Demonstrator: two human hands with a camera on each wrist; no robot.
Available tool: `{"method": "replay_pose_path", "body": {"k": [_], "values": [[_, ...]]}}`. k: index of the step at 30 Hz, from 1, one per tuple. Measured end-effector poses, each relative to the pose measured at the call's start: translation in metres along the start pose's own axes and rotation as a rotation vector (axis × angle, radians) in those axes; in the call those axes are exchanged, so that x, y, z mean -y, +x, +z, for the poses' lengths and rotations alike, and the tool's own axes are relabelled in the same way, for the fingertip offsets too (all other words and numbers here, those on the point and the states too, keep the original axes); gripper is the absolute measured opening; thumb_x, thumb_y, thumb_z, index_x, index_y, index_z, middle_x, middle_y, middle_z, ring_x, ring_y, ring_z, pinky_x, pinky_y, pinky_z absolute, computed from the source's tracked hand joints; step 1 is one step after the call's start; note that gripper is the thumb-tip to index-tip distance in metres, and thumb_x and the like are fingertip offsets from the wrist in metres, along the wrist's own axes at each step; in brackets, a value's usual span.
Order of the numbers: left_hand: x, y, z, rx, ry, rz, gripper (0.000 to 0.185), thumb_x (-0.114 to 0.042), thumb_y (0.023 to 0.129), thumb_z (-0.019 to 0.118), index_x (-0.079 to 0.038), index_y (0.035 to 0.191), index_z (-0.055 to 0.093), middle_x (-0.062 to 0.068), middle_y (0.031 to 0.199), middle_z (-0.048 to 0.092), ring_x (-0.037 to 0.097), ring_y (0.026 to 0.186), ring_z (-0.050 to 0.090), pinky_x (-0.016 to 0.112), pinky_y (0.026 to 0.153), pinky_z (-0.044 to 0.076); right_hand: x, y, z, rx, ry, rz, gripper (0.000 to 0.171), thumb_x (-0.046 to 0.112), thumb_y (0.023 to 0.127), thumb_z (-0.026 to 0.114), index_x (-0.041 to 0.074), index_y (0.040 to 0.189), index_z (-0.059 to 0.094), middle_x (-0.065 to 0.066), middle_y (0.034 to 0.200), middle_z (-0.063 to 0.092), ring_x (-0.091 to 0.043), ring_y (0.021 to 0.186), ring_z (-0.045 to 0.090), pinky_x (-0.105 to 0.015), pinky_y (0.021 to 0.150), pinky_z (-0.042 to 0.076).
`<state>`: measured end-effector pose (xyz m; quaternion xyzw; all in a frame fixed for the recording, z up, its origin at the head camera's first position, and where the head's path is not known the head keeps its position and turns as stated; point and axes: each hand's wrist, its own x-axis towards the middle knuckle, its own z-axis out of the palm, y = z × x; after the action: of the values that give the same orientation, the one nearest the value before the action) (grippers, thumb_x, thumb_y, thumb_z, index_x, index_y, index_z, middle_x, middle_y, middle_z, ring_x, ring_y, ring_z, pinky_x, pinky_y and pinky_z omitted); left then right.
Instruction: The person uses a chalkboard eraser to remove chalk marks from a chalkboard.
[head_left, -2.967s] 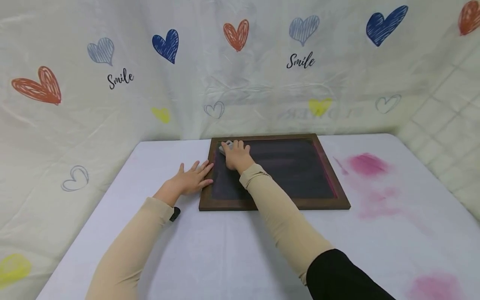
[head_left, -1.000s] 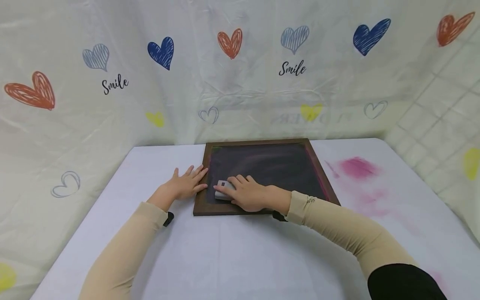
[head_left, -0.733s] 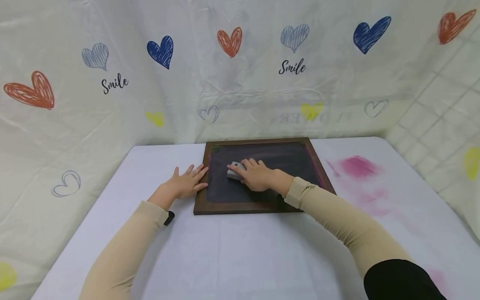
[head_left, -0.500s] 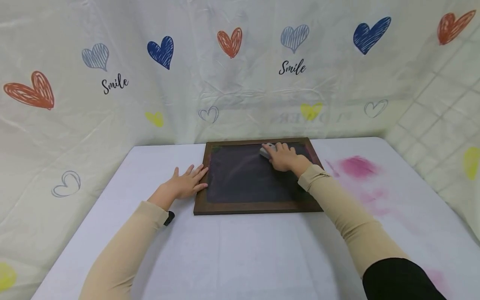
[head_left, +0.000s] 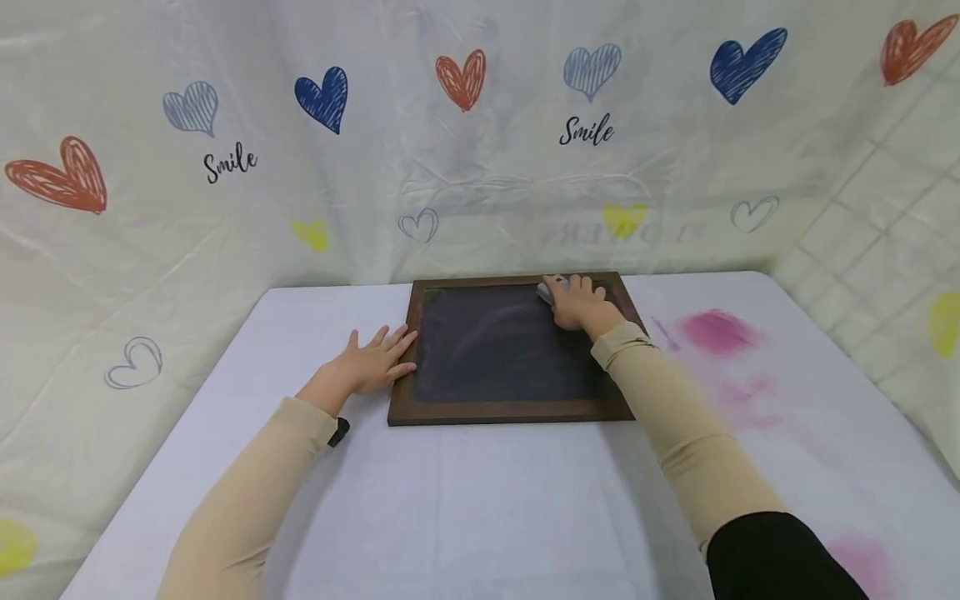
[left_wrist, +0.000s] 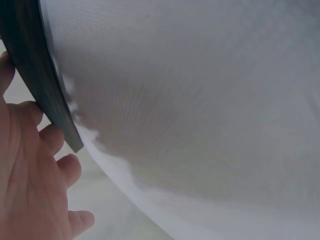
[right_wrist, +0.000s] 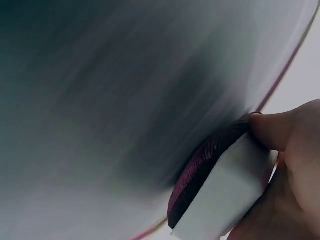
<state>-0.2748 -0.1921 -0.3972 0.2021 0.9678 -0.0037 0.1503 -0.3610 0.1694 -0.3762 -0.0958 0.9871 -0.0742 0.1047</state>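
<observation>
A wood-framed chalkboard (head_left: 495, 346) lies flat on the white table (head_left: 487, 500). My right hand (head_left: 577, 302) grips a grey eraser (head_left: 546, 290) and presses it on the board's far right corner. In the right wrist view the eraser (right_wrist: 220, 192) shows a white body and a pink-stained felt face against the dark board (right_wrist: 100, 100). My left hand (head_left: 375, 360) lies flat on the table with straight fingers touching the board's left frame edge (left_wrist: 37, 75); the left hand (left_wrist: 35, 185) appears beside that frame.
Pink chalk smears (head_left: 716, 329) stain the table right of the board, with another smear (head_left: 862, 567) near the front right. A white cloth backdrop (head_left: 480, 142) printed with hearts and "Smile" hangs behind and to both sides.
My right hand has swept the eraser from the board's near left side across to the far right corner. The left hand has stayed against the left frame.
</observation>
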Motion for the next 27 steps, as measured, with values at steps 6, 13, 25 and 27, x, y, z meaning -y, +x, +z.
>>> {"method": "replay_pose_path", "body": {"k": [6,13,25,27], "values": [[0.002,0.003,0.001,0.004,0.003,-0.002,0.072,-0.053,0.11,0.032,-0.015,0.167,0.008,0.01,0.172,0.005,0.038,0.156,0.006,0.074,0.114,0.0,0.063,0.001,0.017,0.05,-0.112,-0.169,0.064,0.025,0.112,0.042,0.025,0.167,0.01,-0.027,0.16,0.022,-0.045,0.146,0.022,-0.061,0.112,0.026],[0.0,0.001,-0.001,0.002,0.003,-0.004,0.071,-0.052,0.111,0.033,-0.015,0.167,0.01,0.011,0.172,0.006,0.038,0.156,0.007,0.074,0.115,0.0,0.12,-0.036,0.036,0.088,-0.266,-0.467,0.066,0.031,0.111,0.045,0.031,0.167,0.01,-0.018,0.16,0.029,-0.036,0.144,0.031,-0.056,0.112,0.032],[-0.003,-0.003,-0.004,0.0,0.002,-0.008,0.071,-0.051,0.111,0.034,-0.014,0.167,0.011,0.011,0.172,0.007,0.038,0.156,0.008,0.074,0.115,0.001,0.109,-0.04,0.032,0.064,-0.243,-0.558,0.064,0.028,0.111,0.047,0.026,0.167,0.014,-0.02,0.157,0.034,-0.037,0.14,0.036,-0.055,0.109,0.036],[-0.003,-0.004,-0.004,0.003,0.0,-0.006,0.071,-0.051,0.111,0.034,-0.014,0.167,0.011,0.011,0.172,0.007,0.038,0.156,0.008,0.074,0.115,0.0,0.098,-0.028,0.027,0.054,-0.211,-0.479,0.063,0.027,0.111,0.046,0.025,0.167,0.015,-0.021,0.157,0.033,-0.038,0.141,0.035,-0.056,0.109,0.034]]}}
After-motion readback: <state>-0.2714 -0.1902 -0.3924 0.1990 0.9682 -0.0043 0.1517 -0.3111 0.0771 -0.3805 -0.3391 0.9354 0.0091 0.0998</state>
